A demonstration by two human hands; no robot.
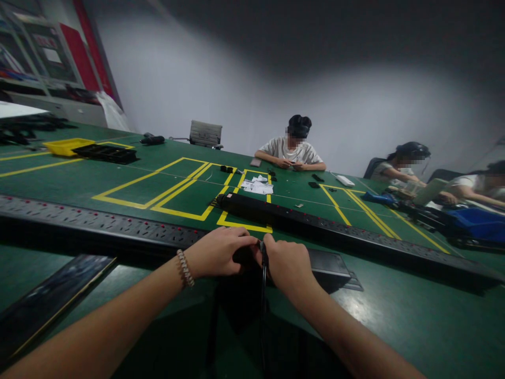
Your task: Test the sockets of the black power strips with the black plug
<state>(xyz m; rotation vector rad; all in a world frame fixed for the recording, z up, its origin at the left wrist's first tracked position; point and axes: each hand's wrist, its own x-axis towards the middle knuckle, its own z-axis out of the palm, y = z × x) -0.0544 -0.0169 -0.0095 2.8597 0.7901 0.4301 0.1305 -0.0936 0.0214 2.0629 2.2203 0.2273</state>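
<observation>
My left hand (219,251) and my right hand (287,263) meet just above the near edge of a green table (118,184). Both have their fingers curled round a small black part (249,257) between them. A thin black cable (263,284) hangs down from where the thumbs meet. A beaded bracelet (184,267) sits on my left wrist. What the black part is exactly is hidden by the fingers. A black flat tray (329,263) lies just right of my right hand.
A long black power strip (98,223) with red switches runs across the table, a second strip (335,223) beyond it. Yellow tape boxes (158,184) mark the top. A yellow bin (65,146) and black trays (106,152) sit far left. Three people work at the far side (292,150).
</observation>
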